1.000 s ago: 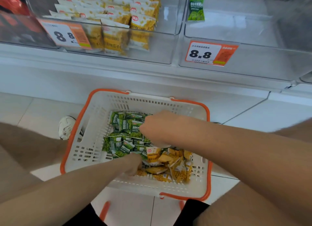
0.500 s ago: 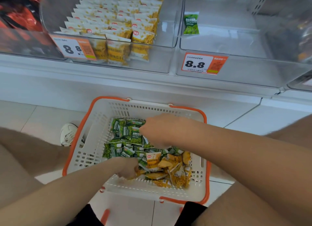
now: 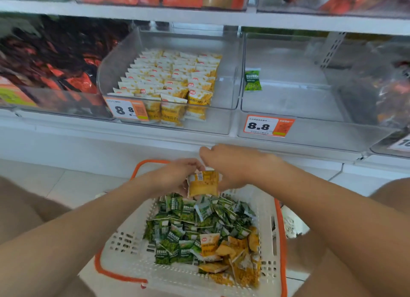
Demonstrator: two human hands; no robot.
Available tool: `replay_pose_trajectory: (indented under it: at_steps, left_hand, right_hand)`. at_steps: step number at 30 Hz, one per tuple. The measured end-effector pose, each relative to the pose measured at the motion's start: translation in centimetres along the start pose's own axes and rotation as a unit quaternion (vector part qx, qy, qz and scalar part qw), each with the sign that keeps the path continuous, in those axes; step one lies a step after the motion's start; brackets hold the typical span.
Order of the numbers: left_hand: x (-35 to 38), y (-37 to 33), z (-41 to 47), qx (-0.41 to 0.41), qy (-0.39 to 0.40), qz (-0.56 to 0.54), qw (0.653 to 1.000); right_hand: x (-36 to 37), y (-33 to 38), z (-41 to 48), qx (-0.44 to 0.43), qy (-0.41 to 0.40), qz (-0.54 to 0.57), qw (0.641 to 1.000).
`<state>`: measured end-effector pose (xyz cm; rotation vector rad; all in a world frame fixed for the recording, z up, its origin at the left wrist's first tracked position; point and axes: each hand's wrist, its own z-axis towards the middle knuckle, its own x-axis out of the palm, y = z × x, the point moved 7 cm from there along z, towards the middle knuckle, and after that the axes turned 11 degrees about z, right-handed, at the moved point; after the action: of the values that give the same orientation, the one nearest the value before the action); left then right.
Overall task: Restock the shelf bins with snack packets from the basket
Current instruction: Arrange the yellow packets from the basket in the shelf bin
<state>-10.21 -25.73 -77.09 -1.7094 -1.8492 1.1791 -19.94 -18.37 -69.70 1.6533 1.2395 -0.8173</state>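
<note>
Snack packets [image 3: 206, 228] are mostly lying in the basket [image 3: 280, 230], below the fingers and nearer than them, so the restocking is looking well short of finished. Green packets [image 3: 177, 212] are making up most of the heap, directly under the fingers. Yellow packets [image 3: 239, 254] are bunching at the near right corner. Above and beyond the fingers, the yellow bin [image 3: 119, 61] is showing tidy rows across its left and middle, with bare floor along its right side. The green bin [image 3: 299, 105], up and to the right of the fingers, is holding a lone green packet [image 3: 252, 79] and nothing else that is showing. By my judgement, nearly all the green stock is waiting to go up, plus a smaller share of yellow.

A held packet [image 3: 203, 183], yellow, is hanging between both hands over the basket's far edge, clear of the heap. The left hand [image 3: 175, 174] is curling its fingers [image 3: 192, 163] round the packet's left edge and top corner. The right hand [image 3: 235, 165] is arching over from the right, its fingers bent down and pressed close together, gripping the packet's upper right side. Its fingertips are hiding behind the wrapper, so I cannot tell exactly how they are pinching. Whether a second packet is sitting behind the first is also unclear. This packet is probably heading for the yellow bin, up and slightly left of the fingers.
</note>
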Motion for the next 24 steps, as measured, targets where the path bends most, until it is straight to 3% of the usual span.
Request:
replay_pose_trajectory:
  at_steps: [3, 6, 10, 13, 19, 24]
  left_hand:
    - [-2.1, -4.1, -1.6, 0.039, -0.024, 0.006, 0.999]
    - [-3.9, -6.7, -2.9, 0.062, -0.037, 0.007, 0.997]
    - [-6.5, -8.5, -3.6, 0.062, -0.083, -0.013, 0.995]
    - [-7.9, -10.5, -4.7, 0.08, -0.116, -0.025, 0.99]
    - [-8.7, -12.6, -5.5, 0.22, -0.089, 0.11, 0.965]
    - [-8.9, -12.2, -4.3, 0.218, -0.07, 0.024, 0.973]
  right_hand:
    - [-1.5, 0.3, -0.1, -0.029, -0.05, 0.037, 0.998]
    - [-3.8, 1.1, -0.2, -0.07, -0.154, 0.055, 0.984]
    - [-7.7, 1.8, -1.3, -0.13, -0.267, 0.146, 0.944]
    - [-9.5, 0.9, -1.3, -0.111, -0.33, 0.193, 0.917]
    - [-10.5, -2.2, -0.4, -0.003, -0.372, 0.363, 0.854]
    - [-9.9, -2.6, -0.3, 0.014, -0.35, 0.51, 0.786]
